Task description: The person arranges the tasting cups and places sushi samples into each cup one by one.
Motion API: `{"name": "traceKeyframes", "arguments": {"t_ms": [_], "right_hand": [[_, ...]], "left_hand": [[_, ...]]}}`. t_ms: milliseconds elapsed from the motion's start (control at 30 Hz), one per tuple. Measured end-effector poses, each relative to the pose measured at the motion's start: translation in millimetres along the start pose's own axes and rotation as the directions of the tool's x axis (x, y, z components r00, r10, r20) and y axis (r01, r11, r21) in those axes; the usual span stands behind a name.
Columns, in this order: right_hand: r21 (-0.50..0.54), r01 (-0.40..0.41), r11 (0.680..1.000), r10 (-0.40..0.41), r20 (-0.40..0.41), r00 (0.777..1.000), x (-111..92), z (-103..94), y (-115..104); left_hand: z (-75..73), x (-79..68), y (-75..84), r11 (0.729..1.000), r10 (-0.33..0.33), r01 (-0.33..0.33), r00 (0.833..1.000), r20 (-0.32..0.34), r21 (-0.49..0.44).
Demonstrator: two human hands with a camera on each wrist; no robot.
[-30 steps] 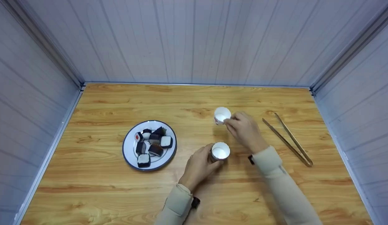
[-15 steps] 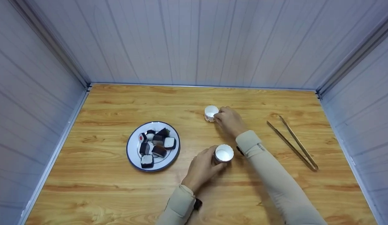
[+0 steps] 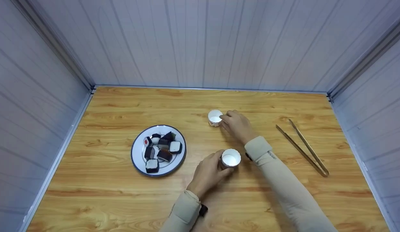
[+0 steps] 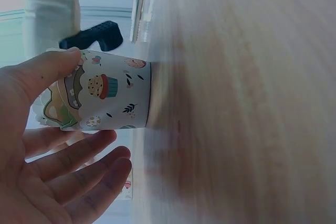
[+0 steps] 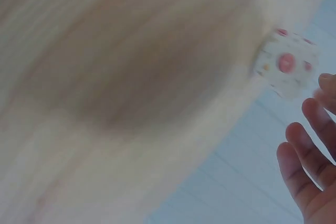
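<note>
My left hand (image 3: 207, 175) grips a stack of white paper cupcake cups (image 3: 231, 158) near the table's middle. In the left wrist view the thumb presses on the scalloped rims of the cups (image 4: 113, 90), which carry cupcake and leaf prints; the other fingers spread below. Farther back, my right hand (image 3: 237, 126) pinches the rim of a single paper cupcake cup (image 3: 214, 118) between thumb and forefinger. In the right wrist view this cup (image 5: 286, 64) shows blurred red prints, and the remaining fingers (image 5: 299, 140) of that hand stretch out away from it.
Left of the hands stands a blue-rimmed white plate (image 3: 138, 162) with several sushi-like pieces (image 3: 164, 155). Gold metal tongs (image 3: 303, 148) lie spread on the wooden table (image 3: 100, 193) at the right. Pale panels (image 3: 203, 45) enclose the back and sides.
My right hand has carried the single cup leftward, farther from the stack, and slowed in the last half second. My left hand keeps its grip on the stack. The head view has shifted slightly.
</note>
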State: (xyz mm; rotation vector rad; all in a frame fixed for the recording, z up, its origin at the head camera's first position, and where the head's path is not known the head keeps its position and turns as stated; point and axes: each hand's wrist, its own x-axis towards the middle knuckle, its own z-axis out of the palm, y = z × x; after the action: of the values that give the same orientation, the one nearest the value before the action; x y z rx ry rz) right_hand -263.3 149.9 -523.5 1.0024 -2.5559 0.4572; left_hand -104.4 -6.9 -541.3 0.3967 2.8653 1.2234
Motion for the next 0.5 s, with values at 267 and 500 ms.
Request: {"name": "traceKeyframes", "arguments": {"t_ms": [267, 500], "right_hand": [[0.014, 0.079, 0.997, -0.078, -0.068, 0.995, -26.1, -44.8, -17.0], [0.0, 0.081, 0.997, -0.081, -0.092, 0.993, -66.0, -72.6, -42.0]], "left_hand": [[1.0, 1.4, 0.9, 1.0, 0.005, -0.005, 1.0, -0.012, 0.016], [0.2, 0.0, 0.8, 0.999, -0.005, 0.005, 1.0, -0.001, 0.043]]}}
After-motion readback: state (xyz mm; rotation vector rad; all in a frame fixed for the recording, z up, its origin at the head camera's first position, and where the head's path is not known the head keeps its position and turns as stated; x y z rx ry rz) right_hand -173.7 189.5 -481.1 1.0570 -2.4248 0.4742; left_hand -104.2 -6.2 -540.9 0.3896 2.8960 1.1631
